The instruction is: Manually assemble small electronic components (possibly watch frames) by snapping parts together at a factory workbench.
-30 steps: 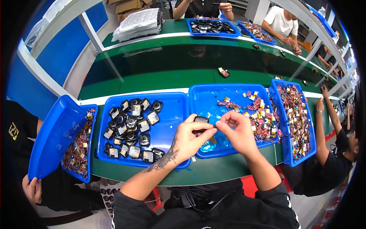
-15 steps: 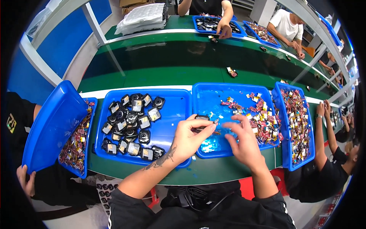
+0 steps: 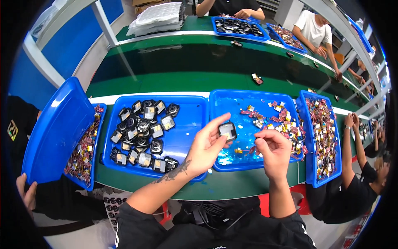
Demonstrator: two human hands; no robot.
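My left hand (image 3: 207, 145) holds a small black square case (image 3: 227, 131), shaped like a smartwatch body, between thumb and fingers, its flat grey side facing up. To its right, my right hand (image 3: 273, 151) is closed in a pinch above the right-hand blue tray (image 3: 224, 165). What the pinch holds, if anything, I cannot make out; a reddish bit shows by the fingertips. That tray has a heap of small red, white and yellow electronic parts (image 3: 286, 124) on its right side. In the left-hand blue tray (image 3: 190, 112) lies a pile of similar black cases (image 3: 143, 126).
Blue trays of loose parts flank me at the far right (image 3: 323, 166) and far left; a person's hand (image 3: 27, 193) grips a tilted blue tray (image 3: 58, 137) there. Beyond runs a green conveyor belt (image 3: 174, 79) carrying a small part (image 3: 257, 79). Co-workers sit across and along it.
The case in my left hand has turned, showing its grey side. My right hand has gone from spread fingers to a pinch. Across the belt, a co-worker's hand has drawn back.
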